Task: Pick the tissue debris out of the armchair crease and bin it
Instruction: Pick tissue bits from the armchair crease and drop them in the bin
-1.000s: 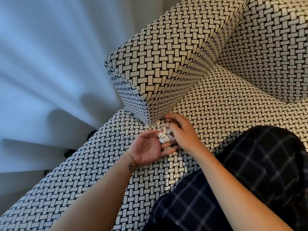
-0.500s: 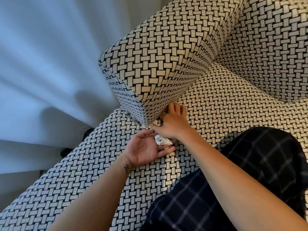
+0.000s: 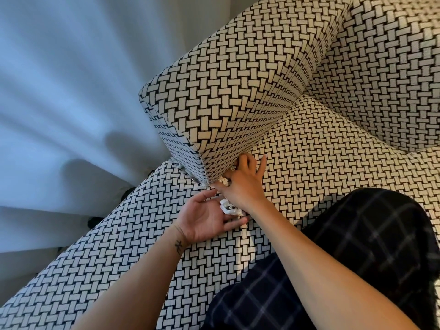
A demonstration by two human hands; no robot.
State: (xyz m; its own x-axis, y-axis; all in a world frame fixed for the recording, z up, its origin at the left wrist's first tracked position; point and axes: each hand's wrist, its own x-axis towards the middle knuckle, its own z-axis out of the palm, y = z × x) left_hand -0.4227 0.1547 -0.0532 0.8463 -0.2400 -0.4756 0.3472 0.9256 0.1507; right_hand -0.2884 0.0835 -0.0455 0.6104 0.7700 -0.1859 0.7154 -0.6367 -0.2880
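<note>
Two-handed at armchair crease [image 3: 273, 131]: cupping tissue debris [image 3: 229, 210] on flat, uncurled left hand [image 3: 204, 220]; digging right hand [image 3: 242, 185] under armrest [image 3: 226, 103], grip unreadable.

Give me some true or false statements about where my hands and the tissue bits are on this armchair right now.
1. The left hand lies palm up with tissue debris on its fingers. True.
2. The right hand lies flat on top of the armrest. False: it digs at the crease below it.
3. The left hand is balled into a fist. False: its fingers are relaxed.
4. A tissue scrap sits at the crease by the right thumb. True.
</note>
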